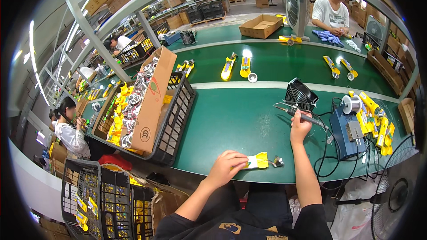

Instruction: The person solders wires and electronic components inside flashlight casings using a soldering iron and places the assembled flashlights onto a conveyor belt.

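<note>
My right hand (pixel 300 129) is closed round the dark handle of a soldering iron (pixel 307 118); its thin metal tip end points left over the green bench. Low at the near bench edge, my left hand (pixel 227 167) is closed on a yellow plastic housing (pixel 261 160), fingertips on its pale middle part. A small silvery round piece (pixel 278 161) lies at the housing's right end. Just beyond the iron stands a small black fan (pixel 300 94). To the right, a spool of solder wire (pixel 351 104) sits on the blue soldering station (pixel 341 129).
A black crate (pixel 175 120) at left holds yellow parts, silvery parts and a cardboard box (pixel 153 102). More yellow housings (pixel 382 129) are heaped at right, near black cables. Others lie on the green belt (pixel 284 62) beyond. A co-worker (pixel 331 15) sits at far right.
</note>
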A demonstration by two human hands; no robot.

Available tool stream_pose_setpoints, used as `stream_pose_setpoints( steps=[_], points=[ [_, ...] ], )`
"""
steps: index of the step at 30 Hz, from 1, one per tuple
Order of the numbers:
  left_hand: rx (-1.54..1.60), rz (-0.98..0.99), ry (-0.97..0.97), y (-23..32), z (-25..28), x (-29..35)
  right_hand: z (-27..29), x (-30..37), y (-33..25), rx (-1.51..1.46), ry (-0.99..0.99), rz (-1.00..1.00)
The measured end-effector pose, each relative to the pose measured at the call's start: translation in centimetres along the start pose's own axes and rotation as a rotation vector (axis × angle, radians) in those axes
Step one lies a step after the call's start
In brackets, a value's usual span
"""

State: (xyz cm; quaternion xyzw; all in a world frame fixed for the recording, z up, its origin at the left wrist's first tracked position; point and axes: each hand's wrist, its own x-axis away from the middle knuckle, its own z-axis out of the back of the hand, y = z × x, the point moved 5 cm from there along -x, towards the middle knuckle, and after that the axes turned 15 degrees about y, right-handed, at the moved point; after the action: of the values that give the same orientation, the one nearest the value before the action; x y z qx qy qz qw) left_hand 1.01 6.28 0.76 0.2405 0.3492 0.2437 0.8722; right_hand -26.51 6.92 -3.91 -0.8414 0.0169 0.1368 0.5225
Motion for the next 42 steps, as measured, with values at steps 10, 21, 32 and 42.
stream_pose_setpoints(
  steps=[10, 21, 32, 42],
  points=[
    [0.069, 0.11, 0.288, -0.6, -1.0, 0.1, -1.5, 0.2, -1.3, -0.18, -0.19, -0.238],
    [0.049, 0.115, 0.228, -1.1, -1.2, 1.2, -2.6, 1.6, -1.8, -0.251, -0.5, -0.517],
    [0.065, 0.12, 0.304, -1.0, -0.7, 1.2, -3.2, 4.6, -3.6, -0.029, -0.901, -0.435],
    [0.087, 0.167, 0.29, -1.6, -0.7, 1.5, -3.5, 5.6, -5.0, 0.057, -1.033, -0.445]
  ],
)
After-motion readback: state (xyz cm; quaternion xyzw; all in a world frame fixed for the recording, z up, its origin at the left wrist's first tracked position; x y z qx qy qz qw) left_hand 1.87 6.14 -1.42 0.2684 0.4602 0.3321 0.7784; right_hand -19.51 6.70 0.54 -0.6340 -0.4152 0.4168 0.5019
